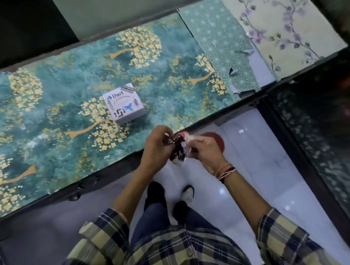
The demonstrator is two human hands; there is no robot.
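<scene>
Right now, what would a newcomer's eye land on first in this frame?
The left hand and the right hand meet at the table's near edge, both pinching a small dark packet in clear wrap. Behind them a white box printed "Dart" sits on the teal sheet with gold trees. Paler flowered sheets lie at the far right.

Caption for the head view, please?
Left hand and right hand grip a small dark wrapped item beside a table with a white box.
</scene>
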